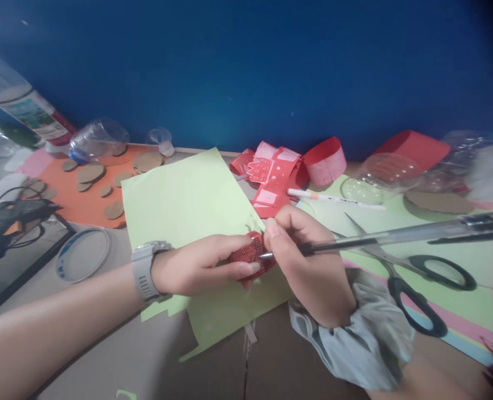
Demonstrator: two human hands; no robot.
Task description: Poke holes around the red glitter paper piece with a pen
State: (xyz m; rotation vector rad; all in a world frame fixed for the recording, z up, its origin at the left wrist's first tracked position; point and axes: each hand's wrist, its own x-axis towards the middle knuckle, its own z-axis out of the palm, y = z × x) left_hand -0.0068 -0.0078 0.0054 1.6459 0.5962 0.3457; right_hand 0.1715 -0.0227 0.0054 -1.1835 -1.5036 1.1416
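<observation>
My left hand (207, 264), with a grey watch on its wrist, is closed on a small red piece with a dark crosshatched pattern (252, 254). Thumb and fingers cover much of it, so its full shape is hidden. My right hand (308, 261) is closed around a clear-barrelled ballpoint pen (408, 236). The pen's metal tip lies at the red piece. The right thumb and forefinger come together right by the piece's upper edge; whether they pinch it I cannot tell. Below both hands lies a light green paper sheet (179, 200).
Black-handled scissors (390, 261) lie open at right, near a white marker (333, 199). Behind are red paper strips (277, 178) and a red paper ring (325, 161). Cardboard discs (91, 173) lie on orange paper, left. A glue gun (16, 214) and tape roll (83, 255) sit nearer.
</observation>
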